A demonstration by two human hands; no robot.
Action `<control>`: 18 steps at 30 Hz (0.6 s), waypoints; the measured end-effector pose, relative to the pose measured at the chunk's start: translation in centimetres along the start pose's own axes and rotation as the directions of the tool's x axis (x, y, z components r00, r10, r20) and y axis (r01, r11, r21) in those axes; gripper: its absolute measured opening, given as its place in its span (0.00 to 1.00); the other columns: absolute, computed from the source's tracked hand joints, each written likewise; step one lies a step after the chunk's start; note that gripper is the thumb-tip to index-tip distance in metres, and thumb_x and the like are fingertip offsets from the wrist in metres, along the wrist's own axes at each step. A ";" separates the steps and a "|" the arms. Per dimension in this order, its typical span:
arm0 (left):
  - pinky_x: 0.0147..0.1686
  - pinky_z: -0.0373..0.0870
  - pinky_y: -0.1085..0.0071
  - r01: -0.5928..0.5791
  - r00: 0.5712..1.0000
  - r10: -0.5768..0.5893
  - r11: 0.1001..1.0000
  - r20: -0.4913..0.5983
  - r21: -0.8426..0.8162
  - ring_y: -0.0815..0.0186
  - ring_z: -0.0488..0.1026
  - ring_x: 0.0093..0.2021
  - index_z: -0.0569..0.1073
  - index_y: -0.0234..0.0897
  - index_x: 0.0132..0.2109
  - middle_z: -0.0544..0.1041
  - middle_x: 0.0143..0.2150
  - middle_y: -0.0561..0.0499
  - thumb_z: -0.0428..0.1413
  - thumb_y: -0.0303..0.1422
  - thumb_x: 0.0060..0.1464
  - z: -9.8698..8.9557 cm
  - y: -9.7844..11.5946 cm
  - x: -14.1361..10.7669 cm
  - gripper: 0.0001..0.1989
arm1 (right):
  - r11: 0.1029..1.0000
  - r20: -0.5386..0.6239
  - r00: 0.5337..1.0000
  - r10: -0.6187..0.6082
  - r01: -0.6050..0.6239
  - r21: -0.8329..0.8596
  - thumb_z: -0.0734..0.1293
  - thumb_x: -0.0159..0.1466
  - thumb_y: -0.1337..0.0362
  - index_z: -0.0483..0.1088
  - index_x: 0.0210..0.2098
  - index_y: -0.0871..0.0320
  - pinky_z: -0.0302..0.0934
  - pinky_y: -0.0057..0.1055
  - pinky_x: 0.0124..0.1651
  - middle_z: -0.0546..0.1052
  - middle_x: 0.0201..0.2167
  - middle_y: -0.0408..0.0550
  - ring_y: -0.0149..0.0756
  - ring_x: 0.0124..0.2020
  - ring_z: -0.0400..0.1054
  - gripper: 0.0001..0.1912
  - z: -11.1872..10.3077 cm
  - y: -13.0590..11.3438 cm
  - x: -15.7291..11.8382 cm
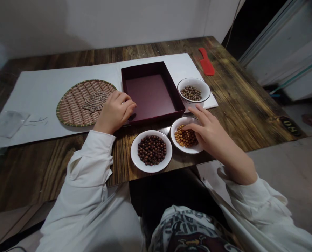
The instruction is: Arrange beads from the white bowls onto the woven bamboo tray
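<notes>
My left hand (117,109) rests at the near left corner of a dark red open box (152,94), its fingers curled; what they hold, if anything, is hidden. Over a white bowl of yellow-brown beads (183,137) is my right hand (204,126), fingers spread, with a fingertip among the beads. Beside that bowl, a white bowl holds dark brown beads (152,150). Greenish-brown beads (191,93) lie in another white bowl right of the box. A round woven tray (71,101), left of the box, bears pale beads (95,101).
A white board (40,94) lies under the tray and box on the wooden table (240,108). A red comb (206,63) is at the back right. On the left is a clear plastic bag (10,123). The wall stands behind the table.
</notes>
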State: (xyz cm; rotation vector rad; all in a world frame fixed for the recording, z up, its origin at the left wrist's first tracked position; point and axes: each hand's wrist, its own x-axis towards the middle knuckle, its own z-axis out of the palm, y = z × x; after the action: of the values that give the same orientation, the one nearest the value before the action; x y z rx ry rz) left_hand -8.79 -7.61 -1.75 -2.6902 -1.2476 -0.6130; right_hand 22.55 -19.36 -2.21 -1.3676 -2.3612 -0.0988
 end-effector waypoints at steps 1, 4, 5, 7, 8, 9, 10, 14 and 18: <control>0.51 0.66 0.53 0.002 1.000 -0.002 1.000 0.001 -0.009 0.52 0.70 0.48 0.77 0.38 0.39 0.75 0.42 0.42 0.38 0.42 0.68 0.0 0.0 0.0 0.24 | 1.000 0.006 1.000 -0.003 0.003 -0.002 0.60 0.63 0.78 0.75 0.40 0.57 0.59 0.57 0.62 0.63 0.66 0.58 0.56 0.70 0.51 0.16 0.0 0.0 0.0; 0.50 0.67 0.54 -0.004 1.000 0.004 1.000 -0.003 -0.005 0.52 0.70 0.48 0.77 0.37 0.40 0.75 0.42 0.42 0.38 0.42 0.68 0.0 0.0 0.0 0.24 | 1.000 0.010 1.000 -0.019 0.019 -0.006 0.60 0.64 0.77 0.76 0.40 0.58 0.59 0.56 0.63 0.64 0.64 0.60 0.57 0.69 0.51 0.15 0.0 -0.1 0.0; 0.50 0.67 0.54 -0.009 1.000 0.009 1.000 -0.006 0.007 0.52 0.70 0.48 0.77 0.37 0.40 0.75 0.42 0.42 0.38 0.42 0.68 0.0 0.0 0.0 0.25 | 1.000 0.008 1.000 -0.023 0.023 -0.007 0.60 0.65 0.77 0.77 0.40 0.59 0.59 0.56 0.63 0.65 0.64 0.60 0.57 0.69 0.51 0.15 0.0 -0.1 0.0; 0.50 0.68 0.54 -0.019 1.000 0.020 0.999 -0.014 0.027 0.53 0.70 0.47 0.77 0.36 0.40 0.76 0.41 0.42 0.37 0.42 0.68 0.1 0.0 0.0 0.26 | 1.000 0.002 1.000 -0.023 0.023 -0.008 0.60 0.65 0.77 0.77 0.39 0.59 0.59 0.55 0.63 0.65 0.64 0.61 0.56 0.69 0.52 0.15 -0.1 -0.2 0.0; 0.50 0.68 0.54 -0.019 1.000 0.020 0.999 -0.015 0.028 0.53 0.70 0.47 0.77 0.37 0.40 0.76 0.41 0.42 0.37 0.41 0.68 0.1 -0.1 0.0 0.26 | 1.000 0.000 1.000 -0.025 0.025 -0.009 0.60 0.65 0.77 0.77 0.39 0.59 0.59 0.55 0.63 0.65 0.63 0.61 0.56 0.69 0.52 0.15 -0.2 -0.2 0.0; 0.51 0.67 0.55 -0.016 1.000 0.016 1.000 -0.014 0.024 0.54 0.70 0.47 0.77 0.37 0.40 0.75 0.41 0.42 0.37 0.41 0.68 0.1 -0.1 0.0 0.25 | 1.000 -0.001 1.000 -0.027 0.027 -0.012 0.60 0.65 0.77 0.76 0.39 0.59 0.59 0.55 0.63 0.66 0.63 0.61 0.56 0.69 0.52 0.15 -0.2 -0.2 0.0; 0.51 0.67 0.55 -0.010 1.000 0.010 1.000 -0.012 0.018 0.54 0.70 0.48 0.77 0.38 0.40 0.75 0.42 0.43 0.38 0.41 0.68 0.1 -0.1 0.0 0.24 | 0.999 -0.003 1.000 -0.029 0.029 -0.015 0.59 0.65 0.78 0.76 0.39 0.60 0.59 0.55 0.63 0.66 0.63 0.61 0.56 0.69 0.52 0.15 -0.2 -0.2 0.0; 0.51 0.67 0.55 0.003 1.000 -0.003 1.000 -0.004 0.000 0.54 0.70 0.48 0.76 0.39 0.40 0.75 0.42 0.43 0.39 0.40 0.68 0.1 -0.1 0.0 0.22 | 0.999 -0.019 1.000 -0.019 0.018 -0.027 0.60 0.64 0.77 0.76 0.40 0.60 0.59 0.55 0.63 0.66 0.63 0.62 0.57 0.69 0.53 0.15 0.0 0.0 0.0; 0.50 0.67 0.55 -0.012 1.000 0.012 1.000 -0.013 0.020 0.54 0.71 0.48 0.76 0.37 0.40 0.75 0.42 0.43 0.38 0.41 0.69 0.2 -0.1 -0.1 0.24 | 1.000 -0.023 1.000 -0.016 0.016 -0.018 0.59 0.65 0.77 0.76 0.38 0.61 0.59 0.55 0.63 0.66 0.63 0.63 0.58 0.69 0.53 0.14 0.2 0.1 -0.1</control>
State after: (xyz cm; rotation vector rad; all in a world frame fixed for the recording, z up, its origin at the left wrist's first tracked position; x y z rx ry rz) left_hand -8.86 -7.53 -1.93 -2.6709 -1.2266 -0.6124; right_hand 22.61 -19.29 -2.44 -1.3485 -2.3580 -0.1404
